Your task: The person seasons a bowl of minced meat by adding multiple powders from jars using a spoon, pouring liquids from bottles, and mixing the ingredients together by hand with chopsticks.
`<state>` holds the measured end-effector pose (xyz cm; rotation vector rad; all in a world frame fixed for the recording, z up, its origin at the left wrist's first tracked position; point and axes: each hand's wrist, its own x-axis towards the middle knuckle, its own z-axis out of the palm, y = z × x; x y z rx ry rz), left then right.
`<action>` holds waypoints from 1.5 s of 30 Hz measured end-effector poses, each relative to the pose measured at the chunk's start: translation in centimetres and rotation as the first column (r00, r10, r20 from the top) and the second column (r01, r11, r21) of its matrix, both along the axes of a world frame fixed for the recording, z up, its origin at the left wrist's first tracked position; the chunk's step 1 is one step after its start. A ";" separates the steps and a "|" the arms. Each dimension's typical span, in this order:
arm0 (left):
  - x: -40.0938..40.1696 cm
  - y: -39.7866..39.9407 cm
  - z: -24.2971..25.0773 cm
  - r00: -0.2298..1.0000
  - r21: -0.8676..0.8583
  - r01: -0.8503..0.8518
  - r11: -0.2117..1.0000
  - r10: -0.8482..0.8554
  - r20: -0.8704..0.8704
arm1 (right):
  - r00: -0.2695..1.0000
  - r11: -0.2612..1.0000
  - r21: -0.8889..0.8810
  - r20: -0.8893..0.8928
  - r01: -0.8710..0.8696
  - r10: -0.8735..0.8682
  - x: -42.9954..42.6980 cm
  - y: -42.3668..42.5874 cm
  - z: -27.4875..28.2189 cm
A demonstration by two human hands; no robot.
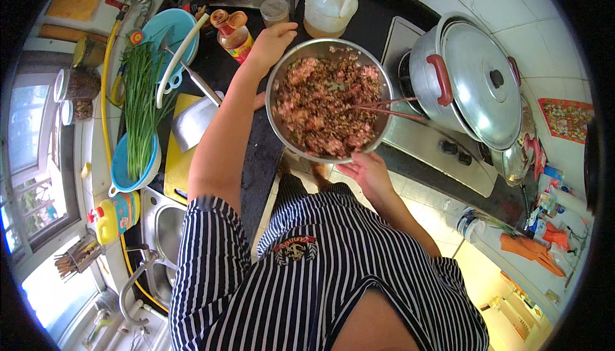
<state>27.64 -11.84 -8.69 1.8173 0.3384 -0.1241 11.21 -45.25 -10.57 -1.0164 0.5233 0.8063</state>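
A stainless steel bowl (273,74) holds dark-flecked minced meat (331,96), with reddish chopsticks (391,109) leaning over its right rim. My right hand (366,167) grips the bowl's near rim, its thumb at the edge. Along the bowl's left side lies my left hand (271,45), fingers stretched past the rim, beside a small lidded jar (275,9); a thumb tip touches or nearly touches the bowl wall. Whether this hand bears on the bowl cannot be seen. An open-capped sauce bottle (235,38) stands left of it, and a plastic jug (330,5) stands beyond the bowl.
A cleaver (192,125) lies on a yellow cutting board (180,173). Green chives (139,110) span blue colanders (115,178) at left, above a sink (170,235). A large lidded aluminium pot (432,86) stands on the gas stove (432,146) at right.
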 end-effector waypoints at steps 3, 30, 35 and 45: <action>1.3 1.0 -3.5 0.976 0.183 0.182 0.966 -0.200 0.082 | 0.999 0.996 -0.088 0.006 -0.034 0.035 -1.5 -2.0 2.7; -36.3 10.3 9.9 0.558 0.424 -0.827 0.370 0.450 0.697 | 0.979 0.997 -0.062 0.198 -0.035 0.047 -0.7 -2.6 0.5; -46.7 27.5 16.7 0.563 0.789 -0.526 -0.318 0.565 0.603 | 0.971 0.985 -0.086 0.174 -0.151 0.164 -2.9 -2.6 2.0; -51.3 47.0 13.3 0.538 0.959 -0.140 0.245 0.832 -0.134 | 0.873 0.859 -0.363 0.194 -0.360 0.447 -7.9 0.2 5.8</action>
